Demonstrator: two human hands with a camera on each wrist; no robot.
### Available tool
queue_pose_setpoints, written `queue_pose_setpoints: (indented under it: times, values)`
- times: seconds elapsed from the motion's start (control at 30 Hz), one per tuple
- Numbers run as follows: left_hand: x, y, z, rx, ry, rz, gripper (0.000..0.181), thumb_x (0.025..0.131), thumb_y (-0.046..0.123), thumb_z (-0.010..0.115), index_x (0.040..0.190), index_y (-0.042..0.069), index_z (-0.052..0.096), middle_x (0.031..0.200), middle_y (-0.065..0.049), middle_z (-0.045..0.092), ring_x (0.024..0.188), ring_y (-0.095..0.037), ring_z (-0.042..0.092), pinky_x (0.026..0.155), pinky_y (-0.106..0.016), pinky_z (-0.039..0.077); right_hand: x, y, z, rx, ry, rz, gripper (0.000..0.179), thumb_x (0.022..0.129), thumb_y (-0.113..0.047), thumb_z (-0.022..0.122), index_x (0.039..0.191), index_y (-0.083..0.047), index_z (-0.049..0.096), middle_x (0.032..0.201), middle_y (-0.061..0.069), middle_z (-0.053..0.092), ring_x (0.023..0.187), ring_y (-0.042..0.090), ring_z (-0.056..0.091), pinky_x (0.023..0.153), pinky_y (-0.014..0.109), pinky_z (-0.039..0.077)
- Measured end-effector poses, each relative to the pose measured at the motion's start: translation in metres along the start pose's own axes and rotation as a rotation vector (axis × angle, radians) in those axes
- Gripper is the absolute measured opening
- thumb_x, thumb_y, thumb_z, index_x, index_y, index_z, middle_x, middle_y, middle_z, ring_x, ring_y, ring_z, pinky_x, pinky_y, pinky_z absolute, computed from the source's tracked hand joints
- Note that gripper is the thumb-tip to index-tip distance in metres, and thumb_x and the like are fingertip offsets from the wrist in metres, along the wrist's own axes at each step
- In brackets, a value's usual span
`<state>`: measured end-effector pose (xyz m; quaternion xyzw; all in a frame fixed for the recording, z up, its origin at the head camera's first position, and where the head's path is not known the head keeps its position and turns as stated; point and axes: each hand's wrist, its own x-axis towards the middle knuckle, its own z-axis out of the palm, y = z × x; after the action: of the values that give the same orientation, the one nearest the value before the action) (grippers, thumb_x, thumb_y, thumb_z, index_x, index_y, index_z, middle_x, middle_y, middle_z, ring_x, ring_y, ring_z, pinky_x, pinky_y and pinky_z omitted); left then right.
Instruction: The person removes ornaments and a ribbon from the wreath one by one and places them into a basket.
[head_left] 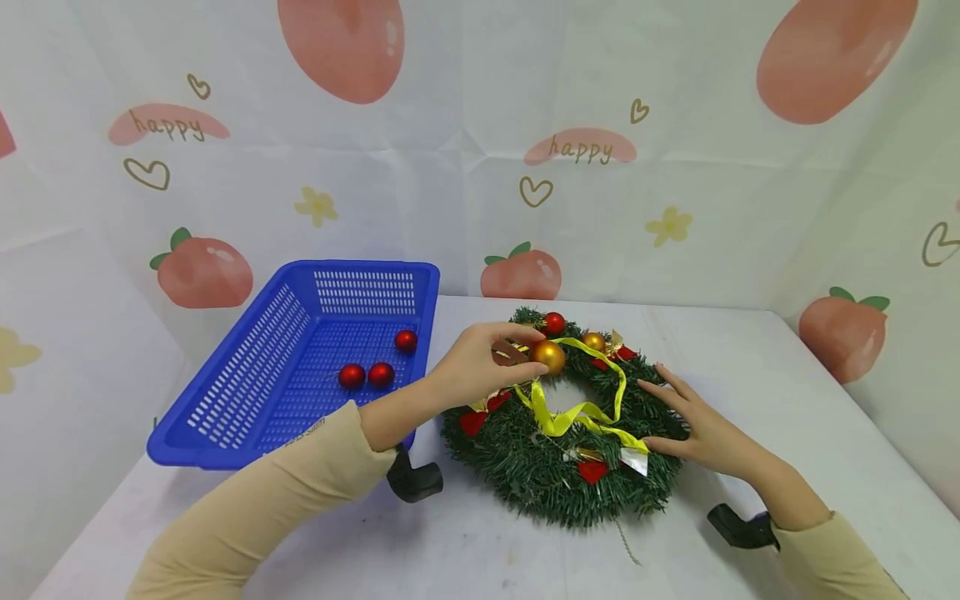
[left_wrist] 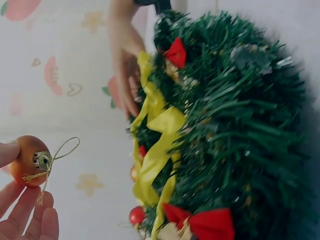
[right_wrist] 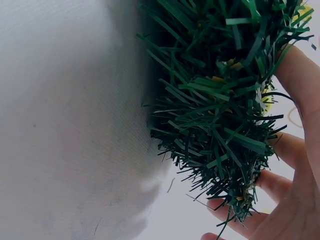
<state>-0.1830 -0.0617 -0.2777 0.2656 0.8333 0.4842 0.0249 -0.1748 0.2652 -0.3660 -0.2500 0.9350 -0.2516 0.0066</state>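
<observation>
My left hand (head_left: 474, 360) pinches a gold Christmas ball (head_left: 548, 357) between thumb and fingers, above the left part of a green wreath (head_left: 510, 471). A thin gold cord loop (left_wrist: 68, 147) hangs from the ball's cap in the left wrist view. My right hand (head_left: 701, 427) rests with spread fingers on the wreath's right side; the right wrist view shows its fingertips against the green tinsel (right_wrist: 215, 100). A yellow ribbon (head_left: 557, 422) lies loosely across the wreath's middle. Red bows (head_left: 592, 472), a red ball (head_left: 554, 323) and another gold ball (head_left: 594, 342) sit on the wreath.
A blue plastic basket (head_left: 429, 308) stands left of the wreath, with red balls (head_left: 381, 375) inside. Behind the white table (head_left: 750, 358) hangs a printed cloth (head_left: 465, 192). A thin cord (head_left: 628, 546) trails from the wreath's front edge.
</observation>
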Motion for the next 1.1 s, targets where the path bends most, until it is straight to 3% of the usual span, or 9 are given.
queue_pose_setpoints:
  times: [0.5, 1.1]
  values:
    - [-0.006, -0.004, -0.035, -0.023, 0.095, -0.029, 0.038, 0.085, 0.015, 0.068, 0.120, 0.005, 0.062, 0.118, -0.014, 0.064, 0.096, -0.027, 0.067, 0.078, -0.030, 0.056, 0.000, 0.002, 0.001, -0.016, 0.013, -0.013, 0.074, 0.081, -0.029, 0.071, 0.142, -0.006, 0.035, 0.150, 0.028, 0.016, 0.129, 0.056, 0.027, 0.090, 0.071, 0.034]
    - [-0.022, -0.016, -0.074, 0.018, 0.205, -0.145, 0.036, 0.084, 0.021, 0.070, 0.118, 0.013, 0.064, 0.120, -0.009, 0.063, 0.097, -0.024, 0.066, 0.069, -0.026, 0.054, 0.000, 0.003, 0.002, -0.002, 0.009, -0.013, 0.074, 0.081, -0.028, 0.071, 0.142, -0.006, 0.035, 0.150, 0.029, 0.015, 0.129, 0.056, 0.026, 0.090, 0.072, 0.034]
